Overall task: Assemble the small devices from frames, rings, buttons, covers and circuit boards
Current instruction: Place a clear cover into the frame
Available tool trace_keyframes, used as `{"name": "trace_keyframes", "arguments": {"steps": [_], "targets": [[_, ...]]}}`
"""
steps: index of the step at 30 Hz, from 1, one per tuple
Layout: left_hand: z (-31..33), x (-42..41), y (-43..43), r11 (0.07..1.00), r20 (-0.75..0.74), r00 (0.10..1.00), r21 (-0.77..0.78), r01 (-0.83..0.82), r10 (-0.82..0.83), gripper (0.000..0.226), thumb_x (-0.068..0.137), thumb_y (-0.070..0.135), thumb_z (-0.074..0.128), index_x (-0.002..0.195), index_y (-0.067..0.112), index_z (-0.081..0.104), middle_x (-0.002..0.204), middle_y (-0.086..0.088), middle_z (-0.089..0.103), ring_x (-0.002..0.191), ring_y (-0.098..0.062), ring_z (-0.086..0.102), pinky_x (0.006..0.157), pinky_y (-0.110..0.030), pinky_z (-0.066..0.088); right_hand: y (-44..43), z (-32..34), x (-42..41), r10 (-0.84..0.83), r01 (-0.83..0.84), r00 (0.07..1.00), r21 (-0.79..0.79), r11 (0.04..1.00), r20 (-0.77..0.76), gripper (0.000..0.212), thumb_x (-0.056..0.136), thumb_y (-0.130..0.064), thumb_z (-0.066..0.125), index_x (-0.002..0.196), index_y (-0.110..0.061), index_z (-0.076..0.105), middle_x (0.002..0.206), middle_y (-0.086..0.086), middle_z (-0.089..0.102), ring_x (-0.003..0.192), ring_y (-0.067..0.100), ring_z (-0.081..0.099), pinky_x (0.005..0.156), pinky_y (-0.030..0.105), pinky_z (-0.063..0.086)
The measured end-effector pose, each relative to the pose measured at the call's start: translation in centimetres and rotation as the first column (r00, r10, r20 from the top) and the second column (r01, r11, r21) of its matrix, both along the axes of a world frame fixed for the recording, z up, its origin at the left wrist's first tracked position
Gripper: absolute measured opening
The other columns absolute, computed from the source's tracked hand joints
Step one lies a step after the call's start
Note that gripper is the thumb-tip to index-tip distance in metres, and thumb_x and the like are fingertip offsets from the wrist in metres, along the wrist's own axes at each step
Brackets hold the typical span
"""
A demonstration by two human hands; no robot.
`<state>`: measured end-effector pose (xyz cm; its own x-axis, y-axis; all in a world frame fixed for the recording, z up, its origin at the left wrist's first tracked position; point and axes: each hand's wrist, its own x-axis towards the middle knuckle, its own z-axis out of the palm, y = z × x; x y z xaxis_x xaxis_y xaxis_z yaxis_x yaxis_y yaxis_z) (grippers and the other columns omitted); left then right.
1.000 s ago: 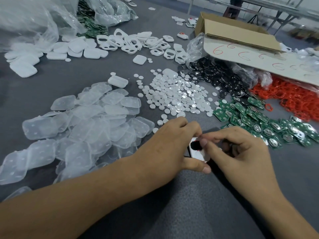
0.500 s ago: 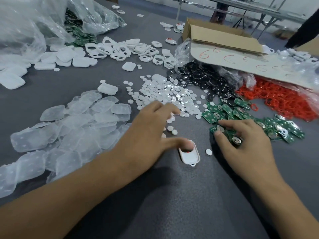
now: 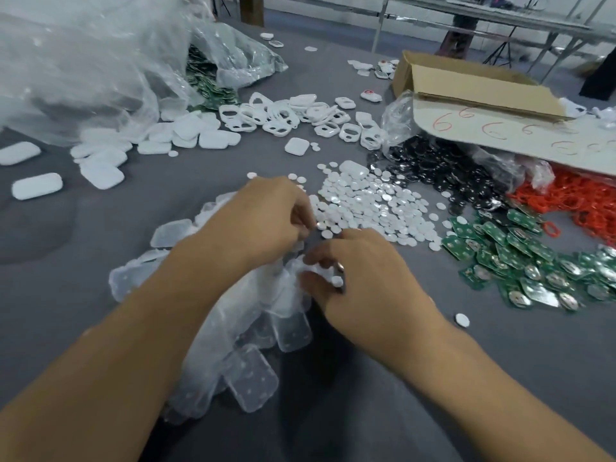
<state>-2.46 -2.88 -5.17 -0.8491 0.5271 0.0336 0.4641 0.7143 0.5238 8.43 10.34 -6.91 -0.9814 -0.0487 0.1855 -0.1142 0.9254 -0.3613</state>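
The right hand (image 3: 360, 281) pinches a small white part (image 3: 336, 281) just above the translucent covers (image 3: 253, 378), probably to fit one on. The left hand (image 3: 266, 221) curls beside it, but whether it grips anything is hidden.

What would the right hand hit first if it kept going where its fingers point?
The right hand, pinching a small white part, points left: the heap of clear covers comes first, apparently already at its fingertips. Depth unclear.
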Motion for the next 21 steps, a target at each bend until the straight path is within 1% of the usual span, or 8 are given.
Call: {"name": "trace_keyframes", "arguments": {"steps": [3,5,9,11,13,14,17,21], "targets": [[0.0,0.2,0.1,0.998,0.036,0.998,0.034,0.056,-0.057,0.019,0.084,0.01,0.074,0.09,0.028,0.078,0.085,0.009,0.075,0.06,0.011,0.055,0.058,0.0,0.038,-0.5,-0.2,-0.5,-0.027,0.027,1.0,-0.083,0.996,0.011,0.013,0.087,-0.028,0.067,0.098,-0.029,0.072,0.093,-0.004,0.063,0.088,0.015,0.056,0.073,0.031,0.044],[-0.1,0.2,0.3,0.996,0.03,0.998,0.072,0.056,-0.059,0.018,0.085,0.011,0.072,0.09,0.028,0.078,0.085,0.009,0.075,0.064,0.008,0.057,0.06,-0.003,0.04,-0.5,-0.3,-0.7,-0.044,0.049,0.998,-0.139,0.989,0.039,0.009,0.085,-0.023,0.068,0.09,-0.03,0.068,0.089,-0.007,0.061,0.076,0.004,0.051,0.061,0.019,0.038],[-0.1,0.4,0.7,0.986,0.002,1.0,0.166,0.009,-0.01,0.02,0.087,0.01,0.068,0.09,0.028,0.077,0.079,0.011,0.071,0.066,0.004,0.059,0.064,-0.006,0.043,-0.4,-0.5,-1.1,-0.039,0.05,0.996,-0.14,0.989,0.081,0.013,0.086,-0.013,0.063,0.086,-0.026,0.061,0.079,-0.007,0.065,0.077,0.011,0.055,0.065,0.031,0.046],[0.0,0.4,0.8,0.962,-0.003,1.0,0.27,-0.026,0.027,0.016,0.09,0.013,0.069,0.093,0.027,0.076,0.081,0.012,0.07,0.072,0.0,0.063,0.069,-0.009,0.045,-0.2,-0.3,-1.0,-0.064,0.081,0.995,-0.231,0.97,0.083,0.018,0.089,-0.008,0.061,0.087,-0.026,0.06,0.077,-0.009,0.066,0.073,0.004,0.057,0.062,0.018,0.046],[0.3,0.6,1.0,0.907,0.046,0.997,0.414,-0.081,0.068,0.008,0.096,0.024,0.068,0.098,0.028,0.074,0.085,0.01,0.071,0.076,-0.003,0.066,0.074,-0.014,0.05,0.5,0.3,-0.6,-0.128,0.139,0.99,-0.424,0.895,0.055,0.024,0.092,-0.004,0.06,0.089,-0.028,0.061,0.074,-0.01,0.066,0.066,0.0,0.059,0.056,0.01,0.042],[0.5,0.7,1.1,0.87,0.116,0.992,0.483,-0.1,0.05,0.007,0.098,0.03,0.067,0.099,0.028,0.073,0.086,0.009,0.072,0.077,-0.005,0.068,0.076,-0.018,0.053,1.1,0.7,-0.2,-0.158,0.15,0.987,-0.524,0.838,0.03,0.024,0.094,-0.004,0.06,0.091,-0.027,0.062,0.073,-0.008,0.067,0.061,0.001,0.058,0.056,0.012,0.043],[0.9,1.6,1.3,0.833,0.387,0.9,0.55,-0.052,-0.199,0.016,0.094,0.044,0.07,0.101,0.029,0.072,0.088,0.004,0.077,0.075,-0.006,0.071,0.075,-0.025,0.06,3.3,2.0,1.7,-0.231,0.14,0.973,-0.74,0.658,-0.022,0.019,0.097,-0.006,0.062,0.101,-0.025,0.066,0.072,-0.002,0.069,0.059,0.006,0.062,0.057,0.019,0.048],[0.1,3.4,2.4,0.793,0.519,0.729,0.607,0.053,-0.447,0.034,0.085,0.027,0.083,0.116,0.024,0.07,0.091,-0.008,0.078,0.083,-0.017,0.073,0.084,-0.028,0.059,5.4,2.5,5.0,-0.261,0.16,0.965,-0.846,0.508,0.025,0.021,0.096,-0.009,0.064,0.109,-0.026,0.067,0.075,-0.006,0.068,0.066,0.01,0.063,0.054,0.017,0.047]]}}
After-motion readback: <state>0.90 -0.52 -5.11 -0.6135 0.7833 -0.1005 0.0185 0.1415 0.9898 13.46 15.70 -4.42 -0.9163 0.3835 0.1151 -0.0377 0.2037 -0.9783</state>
